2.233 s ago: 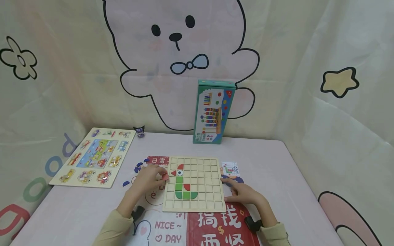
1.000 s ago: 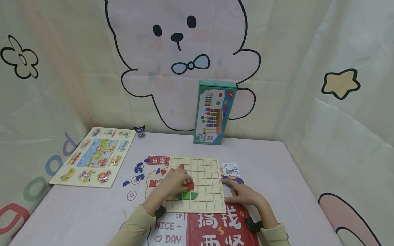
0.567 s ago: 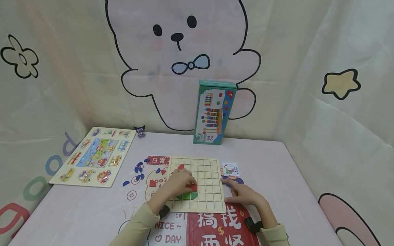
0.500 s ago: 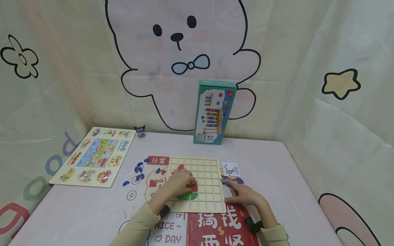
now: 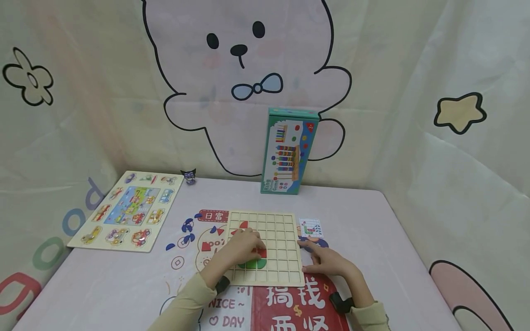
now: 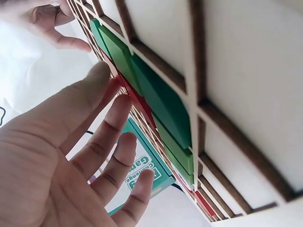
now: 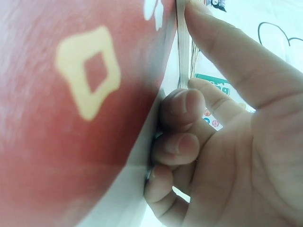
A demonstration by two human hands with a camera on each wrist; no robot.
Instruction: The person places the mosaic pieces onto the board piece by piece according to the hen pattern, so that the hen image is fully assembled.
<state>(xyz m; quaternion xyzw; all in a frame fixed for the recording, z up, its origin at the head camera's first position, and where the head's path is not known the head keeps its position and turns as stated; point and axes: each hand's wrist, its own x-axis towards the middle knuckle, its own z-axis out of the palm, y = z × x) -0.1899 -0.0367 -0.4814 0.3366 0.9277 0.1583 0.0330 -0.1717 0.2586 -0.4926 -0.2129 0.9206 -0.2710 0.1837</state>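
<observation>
A wooden grid board (image 5: pixel 281 230) lies flat, with red and green pieces set in its left half. My left hand (image 5: pixel 244 246) bends over it, partly covering them. Thumb and index finger pinch a red piece (image 5: pixel 262 253), which lies in a cell above the green pieces (image 5: pixel 251 264). In the left wrist view the red piece (image 6: pixel 139 101) sits beside the green pieces (image 6: pixel 161 97), and my left hand's (image 6: pixel 90 127) other fingers spread loosely. Against the board's right edge, my right hand (image 5: pixel 329 260) rests straight thumb and index tips; its remaining fingers curl underneath.
Loose blue pieces (image 5: pixel 188 225) and red pieces (image 5: pixel 205 247) lie left of the board. A pattern card (image 5: pixel 311 228) is at its right, above more blue pieces (image 5: pixel 319 242). Behind stand a green game box (image 5: pixel 287 151) and a small figurine (image 5: pixel 189 177). A picture puzzle (image 5: pixel 95 220) lies far left.
My left hand has carried the red piece from the board's left edge rightward into a cell above the green pieces. Over the last half second it hardly moves. My right hand stays put.
</observation>
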